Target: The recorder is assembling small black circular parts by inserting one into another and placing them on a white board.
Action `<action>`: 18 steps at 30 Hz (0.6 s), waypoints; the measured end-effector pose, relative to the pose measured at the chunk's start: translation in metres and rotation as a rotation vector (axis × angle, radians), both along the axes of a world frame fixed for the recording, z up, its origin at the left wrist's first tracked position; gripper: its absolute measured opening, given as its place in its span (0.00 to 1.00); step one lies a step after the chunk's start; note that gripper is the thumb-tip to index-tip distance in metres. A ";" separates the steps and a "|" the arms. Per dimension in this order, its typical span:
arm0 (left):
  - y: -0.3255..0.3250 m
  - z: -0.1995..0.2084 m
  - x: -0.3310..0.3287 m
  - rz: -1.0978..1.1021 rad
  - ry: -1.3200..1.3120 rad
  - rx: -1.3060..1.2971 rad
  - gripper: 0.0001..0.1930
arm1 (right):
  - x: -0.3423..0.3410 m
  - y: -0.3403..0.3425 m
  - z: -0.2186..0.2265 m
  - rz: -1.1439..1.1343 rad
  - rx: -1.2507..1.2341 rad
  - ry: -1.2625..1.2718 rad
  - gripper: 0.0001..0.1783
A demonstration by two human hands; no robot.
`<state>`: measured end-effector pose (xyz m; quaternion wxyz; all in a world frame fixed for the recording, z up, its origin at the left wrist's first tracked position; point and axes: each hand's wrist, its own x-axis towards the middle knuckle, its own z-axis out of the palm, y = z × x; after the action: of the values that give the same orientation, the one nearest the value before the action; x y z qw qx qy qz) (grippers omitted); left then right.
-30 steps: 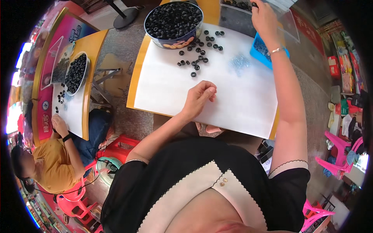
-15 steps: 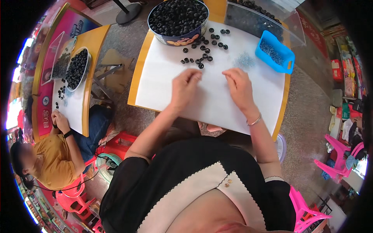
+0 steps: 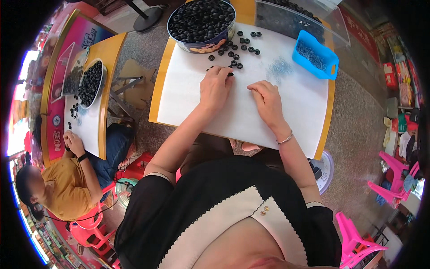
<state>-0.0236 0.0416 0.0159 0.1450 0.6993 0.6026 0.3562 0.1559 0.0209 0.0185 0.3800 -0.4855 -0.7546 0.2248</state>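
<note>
My left hand (image 3: 216,87) rests on the white table sheet (image 3: 188,96), its fingertips on a few small black rings (image 3: 230,70) at the near edge of a loose scatter. My right hand (image 3: 267,101) lies flat-curled on the sheet just to the right, fingers bent down; whether it pinches anything is hidden. A round tin (image 3: 201,20) heaped with black rings stands at the far edge. A blue tray (image 3: 314,54) of tiny grey parts sits at the far right, with a small grey pile (image 3: 280,68) beside it.
To the left another person in a yellow shirt (image 3: 67,188) works at a second table (image 3: 85,130) with a bowl of black rings (image 3: 91,83). Pink plastic stools (image 3: 394,175) stand at the right, red ones at lower left. A clear bin (image 3: 295,18) sits behind the tray.
My right hand came back from the blue tray to the sheet near the middle. My left hand moved forward to the scattered rings. The view shifted slightly.
</note>
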 end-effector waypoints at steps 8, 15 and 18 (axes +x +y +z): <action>-0.005 0.002 -0.003 -0.063 -0.704 -0.162 0.11 | 0.000 -0.003 0.003 -0.045 -0.093 0.204 0.08; -0.026 0.026 0.012 -0.245 -1.449 -0.663 0.09 | -0.008 -0.021 0.045 -0.003 -0.179 0.462 0.14; -0.033 0.028 0.016 -0.285 -1.451 -0.673 0.09 | -0.004 -0.027 0.045 0.016 -0.107 0.396 0.13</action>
<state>-0.0074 0.0089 0.0436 0.7458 0.2834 0.3387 0.4987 0.1519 -0.0057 0.0637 0.4930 -0.4451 -0.6559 0.3586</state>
